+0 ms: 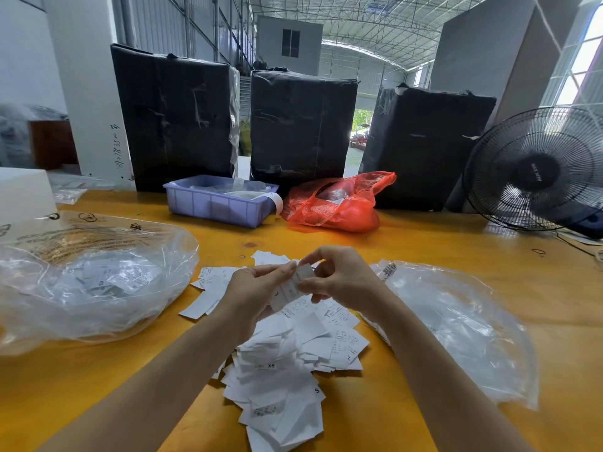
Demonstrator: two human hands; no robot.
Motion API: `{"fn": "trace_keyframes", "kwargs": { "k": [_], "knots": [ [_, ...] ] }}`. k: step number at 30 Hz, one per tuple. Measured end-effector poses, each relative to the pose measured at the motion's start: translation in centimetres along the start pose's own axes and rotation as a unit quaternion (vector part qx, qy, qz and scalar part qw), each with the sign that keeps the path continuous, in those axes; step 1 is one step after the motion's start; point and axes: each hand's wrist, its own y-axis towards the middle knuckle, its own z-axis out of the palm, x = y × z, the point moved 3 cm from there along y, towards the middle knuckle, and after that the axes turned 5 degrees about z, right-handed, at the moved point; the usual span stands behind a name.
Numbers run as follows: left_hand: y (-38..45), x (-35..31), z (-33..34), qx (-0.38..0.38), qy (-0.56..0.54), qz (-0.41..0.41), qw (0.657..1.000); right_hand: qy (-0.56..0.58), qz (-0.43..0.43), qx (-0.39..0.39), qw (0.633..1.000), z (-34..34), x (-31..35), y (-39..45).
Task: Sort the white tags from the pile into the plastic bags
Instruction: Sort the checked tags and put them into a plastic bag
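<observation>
Both hands pinched one tag (291, 287) above the pile (287, 363), left hand (257, 285) and right hand (339, 278) at its ends; bags flanked them, the left bag (94, 282) holding tags, the right bag (456, 324) slightly nearer.

A yellow-orange table (424, 249) stands in a tall shed with a metal-truss roof (359, 24). Three black-wrapped boxes (303, 128) line its far edge beside a black fan (535, 171). Daylight enters through what seems a window (577, 60) at right.
</observation>
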Motion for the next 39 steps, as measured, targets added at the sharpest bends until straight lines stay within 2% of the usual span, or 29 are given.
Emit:
{"fn": "trace_keyframes", "kwargs": {
  "k": [2, 7, 11, 13, 18, 24, 29, 36, 39],
  "knots": [
    [0.0, 0.2, 0.0, -0.015, -0.002, -0.009, 1.000, -0.005, -0.008, 0.004, 1.000, 0.3, 0.0, 0.0],
    [0.3, 0.1, -0.4, -0.054, -0.065, -0.028, 0.996, -0.017, -0.045, -0.042, 0.998, 0.7, 0.4, 0.1],
    [0.4, 0.4, -0.8, -0.084, -0.076, -0.027, 0.993, -0.060, -0.101, -0.023, 0.993, 1.5, 0.9, -0.2],
    [0.3, 0.4, -0.8, -0.082, -0.078, -0.032, 0.993, -0.076, -0.105, -0.012, 0.991, 1.9, 0.8, -0.2],
    [0.3, 0.6, -0.7, -0.075, -0.097, -0.045, 0.991, -0.042, -0.102, -0.087, 0.990, 1.3, 0.4, 0.1],
    [0.0, 0.6, -0.1, -0.026, -0.125, -0.088, 0.988, -0.069, -0.132, -0.037, 0.988, 2.1, 0.4, 0.2],
    [-0.5, 0.3, 0.4, -0.025, -0.145, -0.102, 0.984, -0.036, -0.107, -0.022, 0.993, 2.2, 0.1, 0.5],
    [0.1, 0.5, -0.1, -0.052, -0.119, -0.057, 0.990, 0.030, -0.065, -0.040, 0.997, 1.3, -0.2, 0.5],
    [0.3, 0.4, -0.4, -0.003, -0.055, -0.069, 0.996, 0.041, -0.027, -0.062, 0.997, 0.5, -0.3, 0.4]
  ]
}}
